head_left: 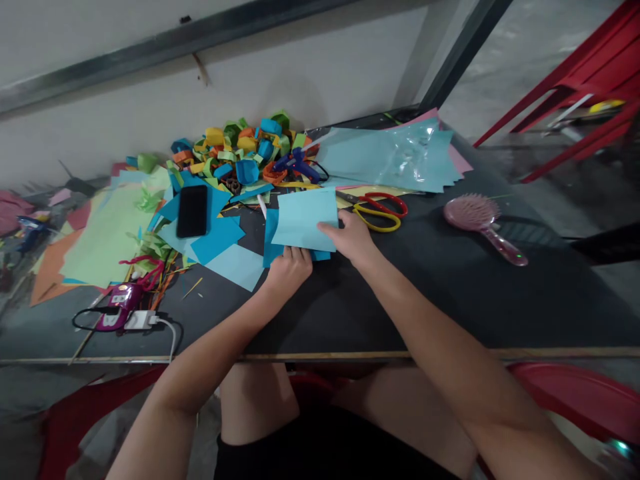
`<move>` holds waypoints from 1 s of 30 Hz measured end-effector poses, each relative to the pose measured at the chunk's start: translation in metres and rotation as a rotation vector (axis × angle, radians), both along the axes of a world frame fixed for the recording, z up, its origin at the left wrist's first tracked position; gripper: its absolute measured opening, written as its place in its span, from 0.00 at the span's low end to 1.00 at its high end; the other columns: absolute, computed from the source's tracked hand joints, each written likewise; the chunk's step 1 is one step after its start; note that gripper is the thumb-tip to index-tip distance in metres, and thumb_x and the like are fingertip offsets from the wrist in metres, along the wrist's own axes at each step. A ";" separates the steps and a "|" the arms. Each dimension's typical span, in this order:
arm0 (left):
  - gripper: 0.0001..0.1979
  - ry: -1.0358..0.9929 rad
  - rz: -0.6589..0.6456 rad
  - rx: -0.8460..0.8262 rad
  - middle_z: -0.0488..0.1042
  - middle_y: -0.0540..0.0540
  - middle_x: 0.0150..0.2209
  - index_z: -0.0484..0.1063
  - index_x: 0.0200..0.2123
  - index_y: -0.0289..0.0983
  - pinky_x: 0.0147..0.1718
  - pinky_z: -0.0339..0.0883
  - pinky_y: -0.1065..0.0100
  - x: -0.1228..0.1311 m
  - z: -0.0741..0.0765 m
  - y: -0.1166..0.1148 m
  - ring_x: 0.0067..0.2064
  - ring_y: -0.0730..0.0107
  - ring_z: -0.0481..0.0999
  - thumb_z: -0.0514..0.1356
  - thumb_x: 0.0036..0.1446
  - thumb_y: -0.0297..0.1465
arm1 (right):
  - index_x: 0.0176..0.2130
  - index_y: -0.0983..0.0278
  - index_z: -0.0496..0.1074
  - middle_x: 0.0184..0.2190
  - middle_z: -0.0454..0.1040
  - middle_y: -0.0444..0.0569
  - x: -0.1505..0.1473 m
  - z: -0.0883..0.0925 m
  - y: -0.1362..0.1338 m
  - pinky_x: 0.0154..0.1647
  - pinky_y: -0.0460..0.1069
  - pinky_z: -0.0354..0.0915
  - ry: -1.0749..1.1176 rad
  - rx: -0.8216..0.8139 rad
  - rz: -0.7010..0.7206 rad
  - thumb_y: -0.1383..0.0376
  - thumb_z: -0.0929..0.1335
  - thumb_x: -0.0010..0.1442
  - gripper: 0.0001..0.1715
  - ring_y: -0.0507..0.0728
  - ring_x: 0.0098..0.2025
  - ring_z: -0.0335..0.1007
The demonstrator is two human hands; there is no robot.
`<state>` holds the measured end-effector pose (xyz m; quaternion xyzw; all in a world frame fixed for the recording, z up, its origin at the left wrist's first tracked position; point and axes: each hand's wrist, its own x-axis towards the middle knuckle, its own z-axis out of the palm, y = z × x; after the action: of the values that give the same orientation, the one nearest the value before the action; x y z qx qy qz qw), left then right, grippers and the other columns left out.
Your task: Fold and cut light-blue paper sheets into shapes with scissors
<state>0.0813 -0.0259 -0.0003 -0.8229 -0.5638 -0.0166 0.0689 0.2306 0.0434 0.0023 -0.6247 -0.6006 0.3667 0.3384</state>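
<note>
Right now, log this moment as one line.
right hand: holding light-blue sheet; left hand: at sheet's lower edge; beneath sheet: darker blue paper; right of sheet: scissors; farther right: pink hairbrush

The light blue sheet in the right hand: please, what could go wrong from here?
The light blue sheet might crease where the right hand pinches its edge. The darker blue paper beneath could get dragged along with it. The scissors lie close beside that hand, so a sideways move might knock them.
</note>
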 end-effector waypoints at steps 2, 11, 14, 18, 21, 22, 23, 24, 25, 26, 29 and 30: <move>0.20 -0.012 0.024 0.032 0.76 0.31 0.31 0.75 0.36 0.28 0.23 0.66 0.65 0.002 -0.002 -0.001 0.37 0.53 0.79 0.43 0.64 0.20 | 0.31 0.64 0.73 0.33 0.75 0.55 0.005 0.005 -0.002 0.38 0.54 0.64 -0.185 0.047 0.023 0.54 0.68 0.53 0.15 0.64 0.39 0.72; 0.17 -0.053 -0.171 0.020 0.78 0.31 0.39 0.74 0.44 0.30 0.30 0.71 0.64 -0.003 0.002 -0.007 0.42 0.56 0.79 0.48 0.68 0.33 | 0.49 0.66 0.70 0.30 0.76 0.50 0.009 -0.011 0.010 0.32 0.53 0.67 0.120 -0.141 -0.017 0.59 0.77 0.39 0.37 0.60 0.31 0.73; 0.20 -0.146 -0.214 -0.026 0.79 0.41 0.36 0.75 0.40 0.37 0.33 0.70 0.65 -0.028 0.021 0.001 0.39 0.61 0.80 0.49 0.67 0.43 | 0.38 0.66 0.74 0.18 0.68 0.42 0.011 -0.011 0.009 0.23 0.50 0.62 0.127 -0.266 0.098 0.59 0.76 0.41 0.23 0.55 0.21 0.65; 0.20 -0.337 0.452 0.174 0.77 0.39 0.47 0.72 0.50 0.37 0.46 0.71 0.60 -0.099 0.051 0.043 0.48 0.59 0.78 0.49 0.66 0.42 | 0.32 0.66 0.76 0.22 0.74 0.46 0.015 -0.010 0.009 0.23 0.49 0.62 0.088 -0.286 0.218 0.60 0.76 0.44 0.15 0.54 0.23 0.68; 0.32 -0.302 0.779 0.144 0.68 0.23 0.57 0.66 0.56 0.26 0.52 0.67 0.45 -0.161 0.058 0.080 0.58 0.36 0.69 0.63 0.55 0.43 | 0.38 0.66 0.78 0.36 0.80 0.54 0.014 -0.011 0.010 0.33 0.52 0.70 0.105 -0.234 0.276 0.62 0.75 0.46 0.17 0.60 0.34 0.76; 0.35 -0.266 0.874 0.066 0.67 0.21 0.57 0.66 0.56 0.25 0.52 0.67 0.44 -0.178 0.056 0.089 0.59 0.34 0.67 0.65 0.53 0.45 | 0.39 0.66 0.78 0.39 0.80 0.56 0.014 -0.012 0.010 0.36 0.53 0.71 0.103 -0.227 0.294 0.63 0.75 0.47 0.17 0.61 0.37 0.77; 0.38 -0.219 0.917 0.011 0.66 0.21 0.57 0.66 0.56 0.25 0.54 0.66 0.45 -0.192 0.054 0.096 0.60 0.34 0.66 0.66 0.50 0.46 | 0.40 0.67 0.78 0.40 0.80 0.57 0.013 -0.012 0.010 0.37 0.54 0.71 0.095 -0.224 0.309 0.63 0.74 0.48 0.18 0.62 0.39 0.77; 0.39 -0.182 0.923 0.013 0.65 0.20 0.58 0.65 0.57 0.24 0.55 0.66 0.46 -0.202 0.051 0.101 0.61 0.35 0.64 0.66 0.49 0.46 | 0.41 0.67 0.78 0.41 0.80 0.58 0.013 -0.013 0.010 0.38 0.55 0.72 0.085 -0.221 0.321 0.63 0.74 0.49 0.18 0.63 0.40 0.78; 0.41 -0.154 0.956 0.015 0.65 0.21 0.59 0.64 0.58 0.24 0.56 0.65 0.47 -0.210 0.049 0.104 0.62 0.36 0.64 0.66 0.49 0.47 | 0.42 0.67 0.77 0.42 0.80 0.58 0.013 -0.013 0.010 0.38 0.55 0.72 0.080 -0.218 0.332 0.63 0.74 0.50 0.18 0.63 0.41 0.78; 0.43 -0.130 0.979 0.008 0.65 0.21 0.59 0.63 0.58 0.24 0.56 0.64 0.47 -0.215 0.047 0.107 0.62 0.36 0.64 0.66 0.49 0.49 | 0.42 0.68 0.77 0.43 0.80 0.58 0.013 -0.013 0.010 0.38 0.55 0.72 0.081 -0.215 0.342 0.63 0.73 0.51 0.18 0.63 0.42 0.78; 0.44 -0.070 0.990 -0.109 0.67 0.21 0.57 0.66 0.57 0.23 0.53 0.67 0.47 -0.219 0.046 0.112 0.59 0.33 0.67 0.63 0.48 0.54 | 0.44 0.67 0.77 0.43 0.80 0.56 0.015 -0.011 0.009 0.38 0.53 0.71 0.090 -0.218 0.357 0.63 0.73 0.51 0.19 0.62 0.41 0.78; 0.44 -0.048 0.974 -0.154 0.68 0.21 0.56 0.68 0.55 0.22 0.52 0.68 0.48 -0.218 0.047 0.113 0.58 0.33 0.68 0.62 0.48 0.55 | 0.44 0.67 0.77 0.42 0.80 0.56 0.015 -0.011 0.009 0.38 0.52 0.71 0.086 -0.222 0.356 0.63 0.73 0.51 0.19 0.61 0.40 0.78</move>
<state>-0.1369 0.0873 0.0469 -0.4659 -0.8839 0.0403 -0.0055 0.2455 0.0528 -0.0084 -0.5258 -0.6426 0.5109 0.2228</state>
